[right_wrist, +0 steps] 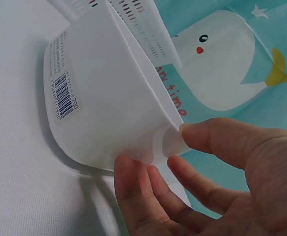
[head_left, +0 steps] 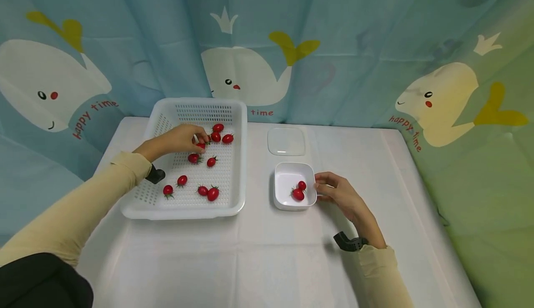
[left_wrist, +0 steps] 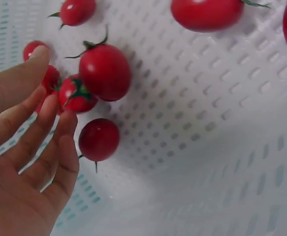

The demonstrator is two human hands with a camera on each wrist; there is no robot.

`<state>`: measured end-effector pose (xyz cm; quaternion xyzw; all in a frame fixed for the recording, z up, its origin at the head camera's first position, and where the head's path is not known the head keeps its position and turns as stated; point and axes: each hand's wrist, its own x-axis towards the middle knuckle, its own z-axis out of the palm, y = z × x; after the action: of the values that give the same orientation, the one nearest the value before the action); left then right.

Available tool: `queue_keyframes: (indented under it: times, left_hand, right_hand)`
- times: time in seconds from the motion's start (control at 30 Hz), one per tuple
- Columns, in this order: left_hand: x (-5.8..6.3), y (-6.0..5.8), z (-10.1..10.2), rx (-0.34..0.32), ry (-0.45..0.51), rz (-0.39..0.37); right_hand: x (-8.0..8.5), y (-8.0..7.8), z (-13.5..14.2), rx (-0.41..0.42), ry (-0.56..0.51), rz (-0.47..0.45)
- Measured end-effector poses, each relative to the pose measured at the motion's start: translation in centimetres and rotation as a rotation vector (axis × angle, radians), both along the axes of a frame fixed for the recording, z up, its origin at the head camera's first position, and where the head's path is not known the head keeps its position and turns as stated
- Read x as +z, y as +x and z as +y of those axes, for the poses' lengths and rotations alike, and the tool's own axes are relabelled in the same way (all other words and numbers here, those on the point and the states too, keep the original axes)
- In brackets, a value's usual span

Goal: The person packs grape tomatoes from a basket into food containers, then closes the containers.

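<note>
My left hand [head_left: 180,140] reaches into a white perforated basket [head_left: 241,169], its thumb and fingers parted around a cherry tomato [head_left: 200,146]. In the left wrist view, the fingers of that hand [left_wrist: 32,142] are loosely bent beside a cluster of tomatoes, one of them a green-stemmed tomato [left_wrist: 77,96]; firm contact cannot be made out. My right hand [head_left: 340,194] holds the right side of a small white square container [head_left: 283,178]. Its thumb is at the rim and its fingers lie against the outer wall [right_wrist: 99,108]. Two cherry tomatoes [head_left: 298,194] lie inside the container.
Several more cherry tomatoes [head_left: 213,193] are spread over the basket floor. A translucent square lid [head_left: 286,141] lies flat behind the container. A white cloth covers the table [head_left: 267,261], and a whale-printed curtain [head_left: 342,81] hangs along its back edge.
</note>
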<state>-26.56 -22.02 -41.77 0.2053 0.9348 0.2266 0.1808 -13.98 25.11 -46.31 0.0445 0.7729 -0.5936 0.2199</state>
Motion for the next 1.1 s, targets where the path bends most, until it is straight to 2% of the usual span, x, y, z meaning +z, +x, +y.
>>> queue_keyframes:
  times: [0.27, 0.5, 0.87, 1.1]
  left_hand:
    - [-0.8, 0.1, -0.2, 0.013, -0.031, 0.037]
    - [-1.2, 0.2, -0.3, 0.015, -0.05, 0.031]
    - [-1.3, 0.0, -0.3, 0.017, 0.024, -0.004]
    - [-1.1, -0.7, -0.4, -0.008, 0.097, -0.037]
  right_hand:
    - [-0.1, 0.0, 0.0, -0.002, 0.002, 0.0]
    - [-0.1, 0.0, 0.0, -0.002, 0.003, 0.002]
    - [0.0, 0.0, 0.0, -0.002, -0.001, -0.001]
    - [0.0, 0.0, 0.0, 0.002, 0.007, 0.005]
